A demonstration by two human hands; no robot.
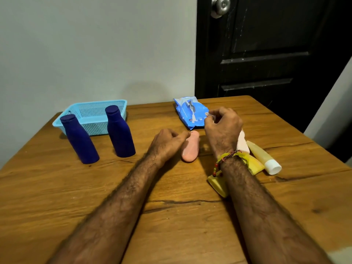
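Squarely between the two hands, the pink tube (190,147) lies flat on the wooden table (76,187). Its long axis runs away from the person and leans a little to the right, with the broad rounded end nearer and the narrow end farther. The left hand (167,141) is curled, thumb and forefinger closed on that far tip. The right hand (222,126), just right of the tube, has bent fingers and pinches a pale flap (207,113) at the near edge of the blue packet (188,113), which lies just beyond its fingertips.

Well left of the left hand, a light blue mesh basket (91,115) sits behind the left dark blue bottle (79,138) and the right dark blue bottle (120,132), both upright. Only the basket's perforated walls show.

The pink tube is a smooth, matte salmon colour. Under the right wrist lie yellow tubes (217,182), and just right of it lies a translucent tube (264,157) with a white cap.
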